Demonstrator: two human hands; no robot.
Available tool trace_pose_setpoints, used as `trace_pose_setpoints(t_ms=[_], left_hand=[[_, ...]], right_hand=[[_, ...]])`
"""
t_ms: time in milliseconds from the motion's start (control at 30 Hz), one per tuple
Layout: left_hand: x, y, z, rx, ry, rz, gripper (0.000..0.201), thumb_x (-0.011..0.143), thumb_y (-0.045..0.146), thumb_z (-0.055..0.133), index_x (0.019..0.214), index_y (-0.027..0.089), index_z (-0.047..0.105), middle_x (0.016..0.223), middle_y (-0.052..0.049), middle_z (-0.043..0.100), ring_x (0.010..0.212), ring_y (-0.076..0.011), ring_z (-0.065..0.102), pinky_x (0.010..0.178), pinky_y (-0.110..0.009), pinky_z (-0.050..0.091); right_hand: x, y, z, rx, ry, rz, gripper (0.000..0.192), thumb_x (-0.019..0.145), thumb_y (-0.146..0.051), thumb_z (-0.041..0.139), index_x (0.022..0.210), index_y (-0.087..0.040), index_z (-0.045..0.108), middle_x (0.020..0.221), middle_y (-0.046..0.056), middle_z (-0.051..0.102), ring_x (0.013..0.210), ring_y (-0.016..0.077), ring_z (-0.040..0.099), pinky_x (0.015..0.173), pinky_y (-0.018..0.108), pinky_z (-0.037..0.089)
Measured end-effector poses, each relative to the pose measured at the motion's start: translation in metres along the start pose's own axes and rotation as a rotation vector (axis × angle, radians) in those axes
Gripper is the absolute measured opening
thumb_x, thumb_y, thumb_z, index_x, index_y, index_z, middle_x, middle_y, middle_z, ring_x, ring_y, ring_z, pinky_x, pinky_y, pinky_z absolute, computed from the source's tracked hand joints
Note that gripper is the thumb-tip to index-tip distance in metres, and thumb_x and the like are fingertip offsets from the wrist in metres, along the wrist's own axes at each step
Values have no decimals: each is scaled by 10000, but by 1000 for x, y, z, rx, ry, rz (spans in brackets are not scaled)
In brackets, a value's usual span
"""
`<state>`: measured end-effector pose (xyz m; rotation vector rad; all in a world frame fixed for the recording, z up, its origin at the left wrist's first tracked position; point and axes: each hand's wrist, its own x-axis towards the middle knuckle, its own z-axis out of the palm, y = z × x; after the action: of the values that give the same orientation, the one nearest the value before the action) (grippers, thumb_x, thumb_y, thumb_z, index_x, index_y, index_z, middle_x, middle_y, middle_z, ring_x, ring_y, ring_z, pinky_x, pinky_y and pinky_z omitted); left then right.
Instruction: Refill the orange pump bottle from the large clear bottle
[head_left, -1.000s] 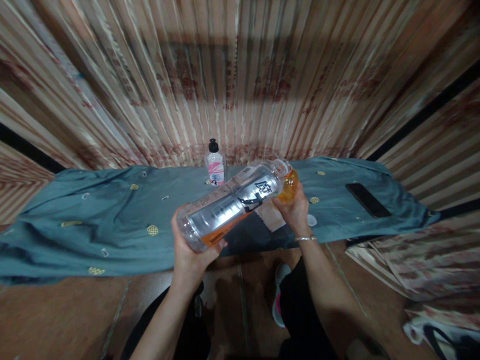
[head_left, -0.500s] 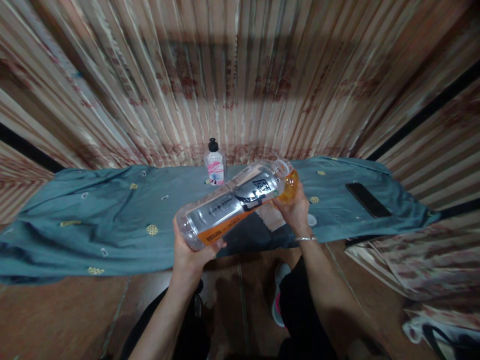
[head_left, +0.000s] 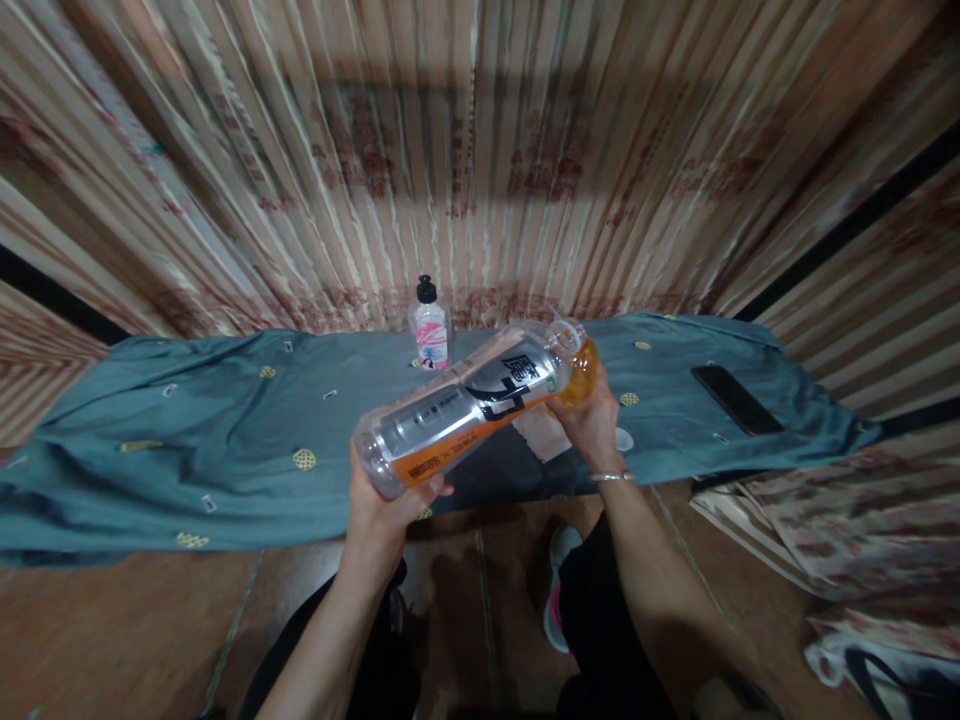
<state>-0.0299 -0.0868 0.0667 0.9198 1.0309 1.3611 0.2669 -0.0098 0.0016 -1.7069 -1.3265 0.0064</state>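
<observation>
Head view: over the teal cloth (head_left: 225, 440), left hand (head_left: 382, 500) cups the base and right hand (head_left: 592, 415) clasps the neck of a tilted, near-empty plastic bottle (head_left: 465, 405), likely light, smooth and slippery.

Light: dim, warm, brightest on curtain (head_left: 480, 200) top.
Shadow: dark over floor (head_left: 150, 620).
Glare: streaks on bottle (head_left: 469, 410).
Edges: bowed, smeared.
</observation>
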Motion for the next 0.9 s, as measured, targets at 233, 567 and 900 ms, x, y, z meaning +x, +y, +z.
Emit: trace_pose_setpoints(t_ms=[233, 567, 900], left_hand=[[3, -4, -3, 19, 15, 38, 911, 559, 336, 1032, 1309, 264, 520, 1136, -56, 736, 794, -208, 752, 541, -276, 651], [-3, 2, 7, -11, 70, 52, 904, 556, 347, 1027, 1306, 255, 531, 1072, -37, 737, 748, -190, 725, 546, -280, 627], [2, -12, 3, 35, 81, 134, 910, 595, 480, 1005, 1373, 229, 604, 1402, -138, 714, 1304, -382, 698, 1060, -527, 620]], right_hand=[[0, 1, 1, 4, 0, 3, 821, 798, -535, 754, 1487, -144, 538, 1387, 201, 755, 1256, 366, 750, 1088, 558, 620], [-1, 6, 5, 0, -10, 12, 860, 792, -548, 746, 1505, -130, 503, 1395, 224, 731, 1323, 382, 714, 1146, 594, 582], [-4, 10, 6, -16, 20, 30, 883, 768, -597, 771, 1475, -121, 538, 1381, 246, 742, 1283, 398, 735, 1107, 580, 599]])
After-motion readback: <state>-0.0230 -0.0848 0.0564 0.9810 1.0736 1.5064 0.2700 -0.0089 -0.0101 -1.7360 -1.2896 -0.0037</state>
